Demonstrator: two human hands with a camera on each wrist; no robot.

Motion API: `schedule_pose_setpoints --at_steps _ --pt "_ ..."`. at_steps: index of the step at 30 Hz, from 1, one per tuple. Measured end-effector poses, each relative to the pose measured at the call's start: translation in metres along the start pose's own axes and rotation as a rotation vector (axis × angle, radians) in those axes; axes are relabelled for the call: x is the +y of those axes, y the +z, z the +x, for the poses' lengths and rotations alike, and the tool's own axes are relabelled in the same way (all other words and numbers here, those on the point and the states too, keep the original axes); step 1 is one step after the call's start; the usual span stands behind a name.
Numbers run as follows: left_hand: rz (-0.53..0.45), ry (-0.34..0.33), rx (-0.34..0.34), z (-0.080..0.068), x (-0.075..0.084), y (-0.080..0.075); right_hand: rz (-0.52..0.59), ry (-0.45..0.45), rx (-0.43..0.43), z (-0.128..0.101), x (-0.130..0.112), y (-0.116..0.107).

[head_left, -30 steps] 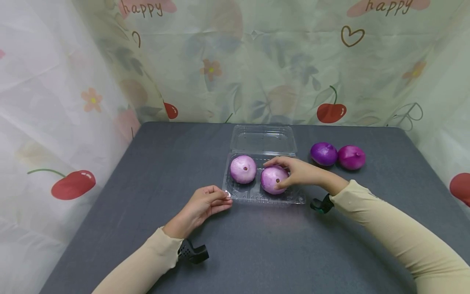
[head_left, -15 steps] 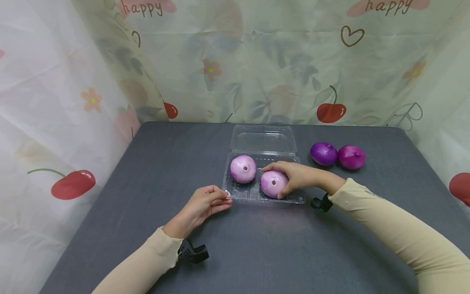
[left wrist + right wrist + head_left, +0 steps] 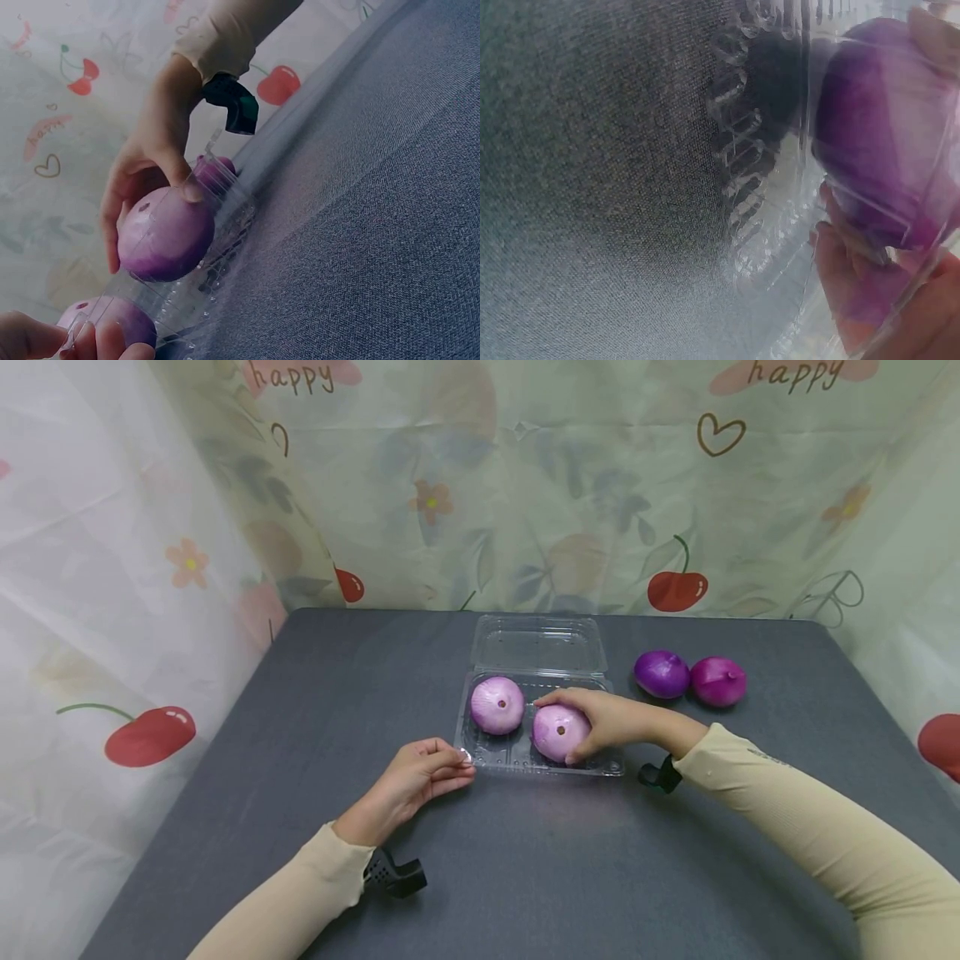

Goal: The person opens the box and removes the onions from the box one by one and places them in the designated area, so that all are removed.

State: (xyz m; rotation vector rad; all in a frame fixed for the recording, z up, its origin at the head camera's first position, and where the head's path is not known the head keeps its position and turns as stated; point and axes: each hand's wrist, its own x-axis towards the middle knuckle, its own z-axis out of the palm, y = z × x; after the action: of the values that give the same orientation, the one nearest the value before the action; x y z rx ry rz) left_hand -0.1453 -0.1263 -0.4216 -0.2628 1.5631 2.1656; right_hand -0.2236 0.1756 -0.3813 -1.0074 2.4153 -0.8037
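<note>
Right hand (image 3: 611,720) curls round the pale onion (image 3: 558,732) inside the clear tray (image 3: 600,767); left hand (image 3: 420,774) pinches the tray's near-left corner, fingers together.

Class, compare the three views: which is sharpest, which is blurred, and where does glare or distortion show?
Head view: sharp, evenly lit, faint glare on the clear tray. Left wrist view: dim, soft, tilted. Right wrist view: onion blurred and warped through the plastic.

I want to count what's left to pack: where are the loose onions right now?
In the head view, two loose onions lie side by side on the table, right of the clear box, beyond the right hand.
</note>
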Motion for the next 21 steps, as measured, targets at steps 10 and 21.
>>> schedule_pose_setpoints --at_steps 10,21 --pt "-0.001 0.012 -0.009 0.000 -0.001 0.000 0.098 -0.035 0.133 -0.006 -0.001 -0.009" --pt "0.003 0.009 0.007 -0.001 0.000 0.000 0.315 -0.040 0.271 -0.018 -0.004 -0.030"
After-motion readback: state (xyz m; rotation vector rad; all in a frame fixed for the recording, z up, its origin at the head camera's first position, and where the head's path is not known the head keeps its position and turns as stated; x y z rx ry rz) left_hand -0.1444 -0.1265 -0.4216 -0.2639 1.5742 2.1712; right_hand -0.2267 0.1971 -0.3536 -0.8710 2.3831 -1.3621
